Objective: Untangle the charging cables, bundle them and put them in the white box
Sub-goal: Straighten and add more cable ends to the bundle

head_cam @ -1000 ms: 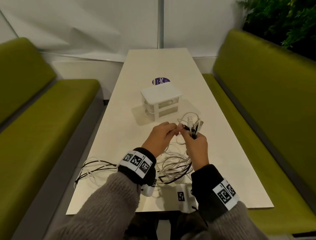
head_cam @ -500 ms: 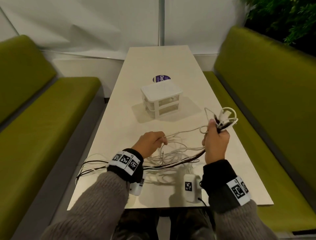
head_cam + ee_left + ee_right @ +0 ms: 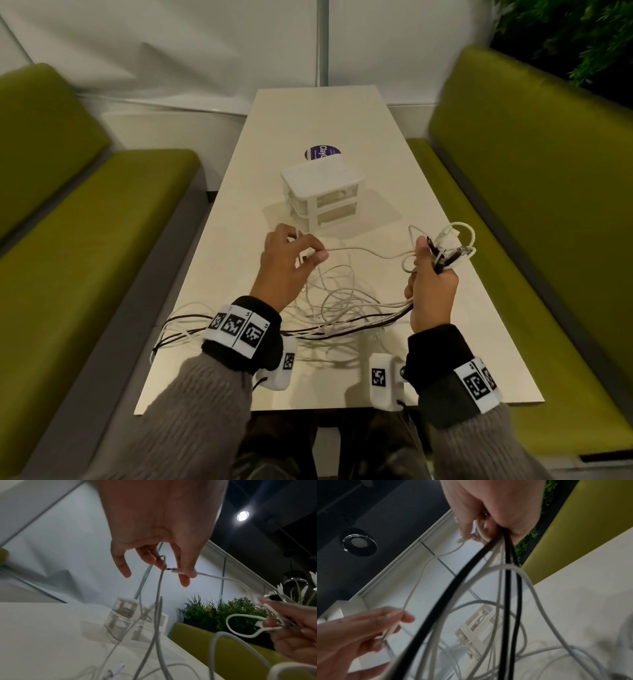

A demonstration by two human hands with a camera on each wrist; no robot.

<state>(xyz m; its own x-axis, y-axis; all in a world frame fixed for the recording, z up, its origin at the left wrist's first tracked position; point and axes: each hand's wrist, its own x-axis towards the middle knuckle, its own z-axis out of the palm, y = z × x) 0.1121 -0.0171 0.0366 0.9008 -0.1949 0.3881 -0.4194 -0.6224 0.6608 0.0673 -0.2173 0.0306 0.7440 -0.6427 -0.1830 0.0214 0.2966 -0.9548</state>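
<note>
A tangle of white and black charging cables [image 3: 342,301] lies on the table between my hands. My right hand [image 3: 432,277] is raised at the right and grips a bunch of cable ends and loops [image 3: 452,245]; black and white strands [image 3: 488,563] hang from its fist. My left hand [image 3: 291,257] pinches the plug end of a white cable [image 3: 178,571] between thumb and fingers. That white cable [image 3: 363,251] runs across to the right hand. The white box [image 3: 323,192], a small two-drawer unit, stands beyond the hands with its drawers closed.
The cream table [image 3: 342,120] runs away from me between two green benches [image 3: 534,205]. A purple round sticker [image 3: 322,153] lies behind the box. More cable strands [image 3: 181,325] trail to the table's left edge. Plants [image 3: 582,37] stand at the back right.
The hands were together over the tangle, then drew apart. My right hand carried its bunch of ends to the right and up; my left hand rose, holding one white cable stretched between them.
</note>
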